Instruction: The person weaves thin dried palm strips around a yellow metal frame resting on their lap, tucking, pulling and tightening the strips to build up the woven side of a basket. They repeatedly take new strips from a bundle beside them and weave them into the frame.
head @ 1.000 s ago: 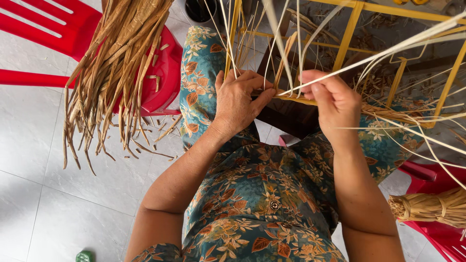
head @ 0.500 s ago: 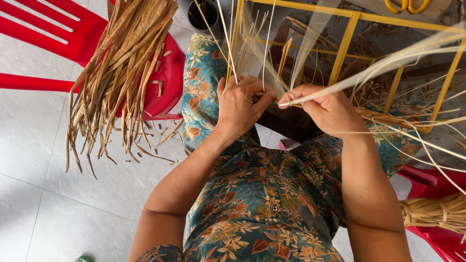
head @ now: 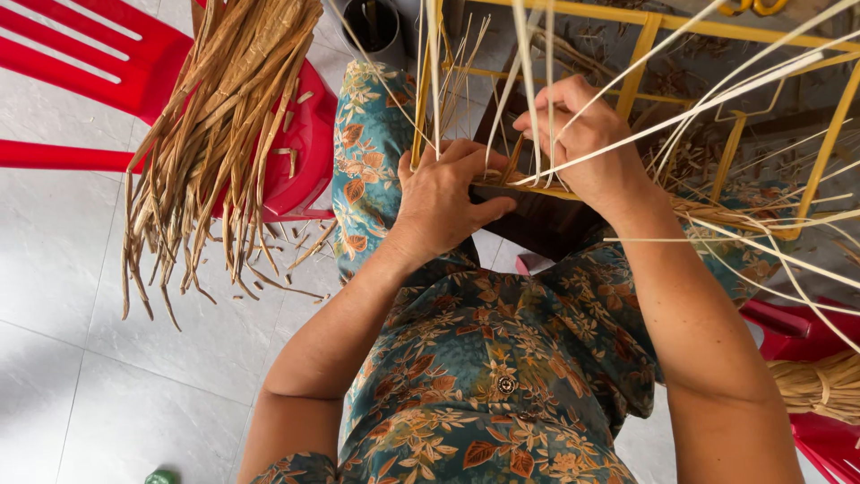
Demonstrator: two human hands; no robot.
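Observation:
My left hand (head: 445,199) presses on the near bar of a yellow metal frame (head: 640,67) that rests across my lap, its fingers on the woven strands there. My right hand (head: 584,143) is shut on a pale flat reed strand (head: 717,99), which runs taut from the hand up to the right. Several more pale strands (head: 528,54) stand up from the frame between and around both hands. The woven edge under my palms is mostly hidden.
A thick bundle of tan reed strips (head: 215,143) hangs off a red plastic chair (head: 98,63) at left. Short offcuts lie on the white tiled floor (head: 81,296). Another tied bundle (head: 820,385) lies on a red chair at lower right. A dark pot (head: 372,22) stands at top.
My right hand has risen and pulled its strand up and back along the frame. The left hand stays pressed on the bar. The view has shifted slightly.

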